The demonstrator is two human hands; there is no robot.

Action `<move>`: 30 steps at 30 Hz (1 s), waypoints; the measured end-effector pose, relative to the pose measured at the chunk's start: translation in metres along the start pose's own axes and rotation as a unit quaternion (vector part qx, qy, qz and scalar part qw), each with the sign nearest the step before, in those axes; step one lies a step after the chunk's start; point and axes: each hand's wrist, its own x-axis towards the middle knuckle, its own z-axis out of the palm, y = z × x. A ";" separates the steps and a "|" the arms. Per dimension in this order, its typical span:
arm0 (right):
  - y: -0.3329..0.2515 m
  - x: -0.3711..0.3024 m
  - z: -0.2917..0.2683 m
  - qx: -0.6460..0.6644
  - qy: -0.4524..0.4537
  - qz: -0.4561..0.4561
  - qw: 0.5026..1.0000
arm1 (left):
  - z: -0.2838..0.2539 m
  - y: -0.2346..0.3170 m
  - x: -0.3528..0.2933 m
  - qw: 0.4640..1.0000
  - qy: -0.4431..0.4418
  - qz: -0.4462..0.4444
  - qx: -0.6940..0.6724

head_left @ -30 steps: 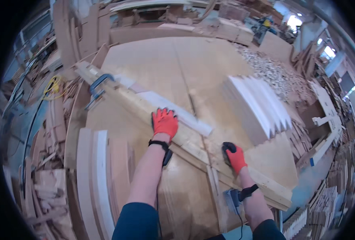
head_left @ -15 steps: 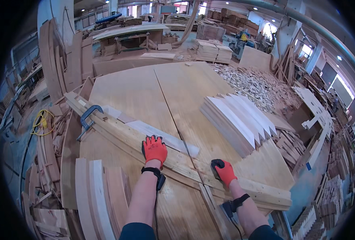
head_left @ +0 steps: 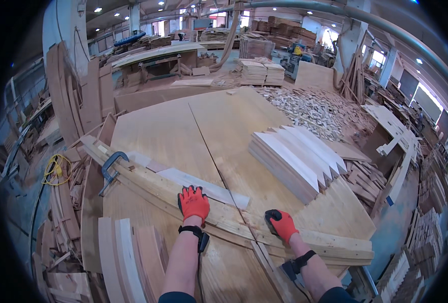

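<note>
My left hand [head_left: 193, 203], in a red work glove with black fingertips, presses on a long curved wooden form [head_left: 148, 181]. Its fingers are stretched forward and apart. Just beyond these fingertips lies a pale wooden strip [head_left: 203, 186], along the form's far edge. My right hand [head_left: 281, 224], gloved alike, rests at the form further right. Those fingers are curled in, and whatever they may hold is hidden. A blue C-clamp [head_left: 111, 171] grips the form near its left end. Under everything is a wide wooden tabletop [head_left: 153, 121] with a dark seam.
Pale boards with pointed ends [head_left: 299, 154] are stacked on the right of the tabletop. Curved wooden pieces [head_left: 128, 257] stand at the near left. Wood offcuts [head_left: 320, 111] cover the floor beyond. A yellow cable [head_left: 57, 169] lies coiled at the left.
The whole view has tilted slightly upward, so the scene sits a little lower. Both hands keep nearly the same places on the curved form.
</note>
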 end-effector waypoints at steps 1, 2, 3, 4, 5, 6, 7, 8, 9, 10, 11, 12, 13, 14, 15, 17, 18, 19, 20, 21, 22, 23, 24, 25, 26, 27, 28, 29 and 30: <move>0.005 -0.005 -0.001 0.001 0.000 -0.009 1.000 | -0.001 0.003 -0.005 1.000 -0.005 0.004 0.001; 0.011 -0.010 -0.004 0.001 0.000 -0.018 1.000 | -0.001 0.007 -0.011 1.000 -0.011 0.007 0.001; 0.017 -0.017 -0.009 0.001 0.002 -0.016 1.000 | -0.001 0.011 -0.018 1.000 -0.014 0.010 0.000; 0.018 -0.028 -0.010 0.005 -0.002 -0.017 1.000 | 0.002 0.012 -0.030 1.000 -0.016 0.007 0.004; 0.012 -0.038 -0.010 0.011 -0.005 -0.020 1.000 | 0.001 0.009 -0.038 1.000 -0.015 0.004 0.009; 0.007 -0.048 -0.012 0.019 -0.002 -0.018 1.000 | 0.001 0.007 -0.047 1.000 -0.015 0.003 0.012; 0.007 -0.055 -0.015 0.020 -0.005 -0.018 1.000 | 0.001 0.008 -0.054 1.000 -0.013 0.005 0.013; 0.008 -0.064 -0.019 0.020 -0.008 -0.019 1.000 | 0.002 0.009 -0.063 1.000 -0.011 0.007 0.012; 0.010 -0.072 -0.023 0.020 -0.012 -0.019 1.000 | 0.002 0.010 -0.071 1.000 -0.008 0.009 0.012; 0.014 -0.082 -0.027 0.007 -0.012 -0.017 1.000 | 0.002 0.013 -0.080 1.000 -0.004 0.012 0.019; 0.018 -0.092 -0.031 0.006 -0.010 -0.025 1.000 | 0.001 0.016 -0.090 1.000 -0.004 0.014 0.022; 0.022 -0.102 -0.034 0.005 -0.007 -0.033 0.999 | 0.000 0.020 -0.099 1.000 -0.004 0.016 0.025; 0.024 -0.111 -0.039 0.005 -0.005 -0.041 0.999 | -0.001 0.024 -0.109 0.999 -0.004 0.017 0.028; 0.026 -0.120 -0.045 0.008 -0.008 -0.046 0.999 | -0.003 0.027 -0.118 0.999 0.006 0.020 0.029; 0.027 -0.128 -0.052 0.006 -0.011 -0.053 0.999 | -0.005 0.032 -0.127 1.000 0.015 0.016 0.023; 0.024 -0.154 -0.053 0.012 -0.023 -0.063 0.998 | -0.010 0.024 -0.154 0.999 0.026 0.003 0.022; 0.025 -0.168 -0.053 0.014 -0.026 -0.063 0.998 | -0.012 0.019 -0.173 0.999 0.050 -0.002 0.018; 0.026 -0.182 -0.053 0.017 -0.030 -0.064 0.997 | -0.013 0.015 -0.188 0.998 0.055 -0.004 0.017; 0.026 -0.196 -0.052 0.021 -0.036 -0.066 0.997 | -0.016 0.010 -0.202 0.998 0.059 -0.008 0.018; 0.029 -0.207 -0.058 0.015 -0.036 -0.064 0.997 | -0.015 0.016 -0.212 0.998 0.061 -0.005 0.009; 0.027 -0.209 -0.062 0.015 -0.029 -0.065 0.997 | -0.015 0.017 -0.210 0.997 0.075 0.000 0.021; 0.030 -0.221 -0.069 0.009 -0.022 -0.063 0.998 | -0.015 0.022 -0.221 0.997 0.075 0.006 0.019; 0.032 -0.230 -0.072 0.004 -0.015 -0.061 0.998 | -0.015 0.029 -0.231 0.997 0.075 0.012 0.019; 0.034 -0.234 -0.076 -0.007 -0.032 -0.035 0.999 | -0.014 0.037 -0.239 0.997 0.074 0.018 0.015; 0.032 -0.238 -0.079 -0.017 -0.053 -0.007 0.998 | -0.012 0.036 -0.250 0.997 0.080 0.018 0.014; 0.028 -0.239 -0.080 -0.028 -0.073 0.021 0.997 | -0.010 0.035 -0.259 0.996 0.086 0.018 0.013; 0.022 -0.237 -0.076 -0.060 -0.055 -0.001 0.997 | -0.012 0.034 -0.268 0.996 0.091 0.017 0.014; 0.016 -0.230 -0.068 -0.093 -0.043 -0.026 0.994 | -0.018 0.034 -0.278 0.996 0.091 0.011 0.012; 0.008 -0.227 -0.062 -0.128 -0.031 -0.044 0.990 | -0.023 0.036 -0.289 0.997 0.082 0.007 0.010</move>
